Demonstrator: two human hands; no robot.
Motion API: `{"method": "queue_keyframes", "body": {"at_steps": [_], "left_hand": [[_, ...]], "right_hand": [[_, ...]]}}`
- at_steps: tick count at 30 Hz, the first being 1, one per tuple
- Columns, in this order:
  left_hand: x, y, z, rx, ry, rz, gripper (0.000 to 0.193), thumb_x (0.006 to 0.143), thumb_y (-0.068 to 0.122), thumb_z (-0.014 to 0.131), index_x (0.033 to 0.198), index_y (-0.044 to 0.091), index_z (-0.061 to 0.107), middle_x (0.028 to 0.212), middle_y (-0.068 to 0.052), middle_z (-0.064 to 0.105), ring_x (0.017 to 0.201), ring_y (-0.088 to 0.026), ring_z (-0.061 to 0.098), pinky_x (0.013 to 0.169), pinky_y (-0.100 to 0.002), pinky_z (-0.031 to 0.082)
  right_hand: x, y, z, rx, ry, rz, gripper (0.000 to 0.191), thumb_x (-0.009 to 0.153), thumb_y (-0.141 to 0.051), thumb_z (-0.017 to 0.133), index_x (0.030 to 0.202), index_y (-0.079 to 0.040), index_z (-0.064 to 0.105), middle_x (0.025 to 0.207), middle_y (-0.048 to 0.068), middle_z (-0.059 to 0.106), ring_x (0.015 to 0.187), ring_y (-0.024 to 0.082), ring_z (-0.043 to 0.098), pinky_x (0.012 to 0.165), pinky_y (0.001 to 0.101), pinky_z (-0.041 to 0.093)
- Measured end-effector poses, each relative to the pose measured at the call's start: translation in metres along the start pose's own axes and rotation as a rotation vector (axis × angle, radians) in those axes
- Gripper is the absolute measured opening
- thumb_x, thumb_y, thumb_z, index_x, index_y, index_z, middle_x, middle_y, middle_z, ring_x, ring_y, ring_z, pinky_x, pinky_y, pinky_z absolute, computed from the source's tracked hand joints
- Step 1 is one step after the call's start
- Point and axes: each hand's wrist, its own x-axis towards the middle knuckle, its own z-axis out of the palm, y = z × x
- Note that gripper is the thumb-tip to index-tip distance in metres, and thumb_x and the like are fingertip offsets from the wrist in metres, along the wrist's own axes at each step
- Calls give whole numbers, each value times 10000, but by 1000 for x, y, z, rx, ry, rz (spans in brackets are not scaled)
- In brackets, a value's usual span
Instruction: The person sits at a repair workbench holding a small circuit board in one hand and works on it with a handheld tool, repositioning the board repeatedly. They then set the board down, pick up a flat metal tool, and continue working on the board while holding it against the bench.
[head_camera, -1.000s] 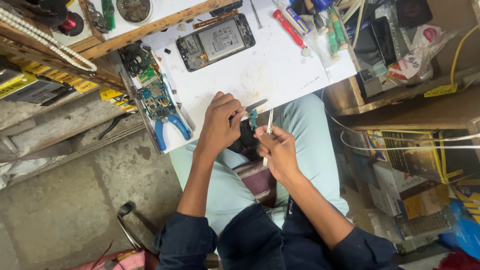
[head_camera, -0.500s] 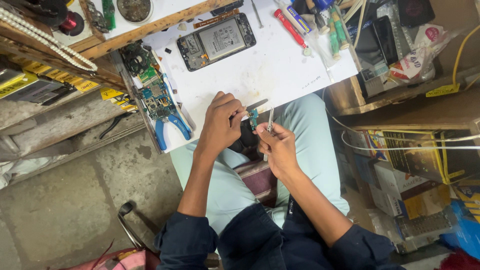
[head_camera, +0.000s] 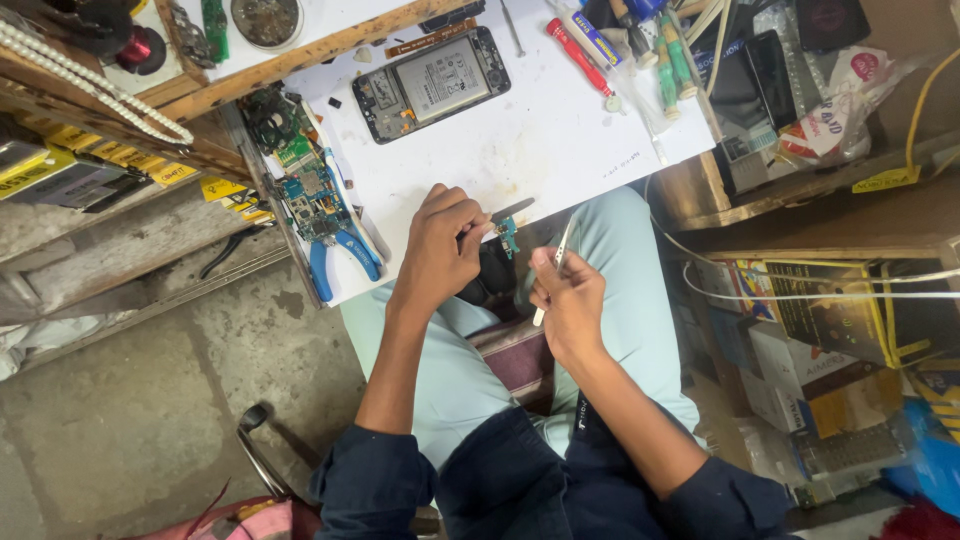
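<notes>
Partly hidden, a small circuit board (head_camera: 507, 238) sits in left hand (head_camera: 443, 245)

My white worktop (head_camera: 540, 150) carries 1 opened phone (head_camera: 432, 84), back off, near the far edge. Blue-handled pliers (head_camera: 335, 262) and green circuit boards (head_camera: 300, 180) lie left, 1 red screwdriver (head_camera: 578, 50) right.

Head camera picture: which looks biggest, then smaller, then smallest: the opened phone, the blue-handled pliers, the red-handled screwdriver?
1. opened phone
2. and 3. blue-handled pliers and red-handled screwdriver look about alike in length, so unranked.
</notes>
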Motion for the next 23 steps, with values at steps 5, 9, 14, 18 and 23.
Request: {"method": "queue_keyframes", "body": {"at_steps": [5,9,14,18,23], "left_hand": [[0,0,1,9,0,-4,126,797,-65,716,790,-20,599,793,-106,559,792,-290,517,684,-400,426],[-1,-1,0,5,2,3,123,794,-70,718,795,-22,605,790,-112,559,790,-292,518,686,-401,430],[-2,-1,2,-12,25,-1,100,800,-67,714,817,-20,627,807,-107,585,804,-284,546,680,-385,457],[-2,-2,2,-13,18,7,114,803,-69,715,798,-28,609,811,-110,589,803,-283,548,681,-389,452],[-3,0,2,-7,24,1,115,811,-67,715,799,-27,608,811,-111,587,803,-280,549,682,-386,457]], "right_hand": [[-7,3,-5,-22,-11,69,203,1019,-144,641,1017,58,632,861,43,639,611,73,440,521,238,335],[-23,6,-6,-150,-111,122,272,1039,-182,575,1122,55,678,805,14,584,601,63,452,501,236,356],[-34,2,-11,-290,-149,121,281,1027,-162,582,1140,77,676,755,66,624,544,94,514,452,260,397],[-36,-3,-16,-359,-241,99,297,1041,-177,568,1099,83,699,766,84,674,501,91,502,451,241,385],[-26,-3,-12,-411,-250,97,322,1051,-188,569,1043,103,705,745,98,684,474,96,490,425,241,368]]}}
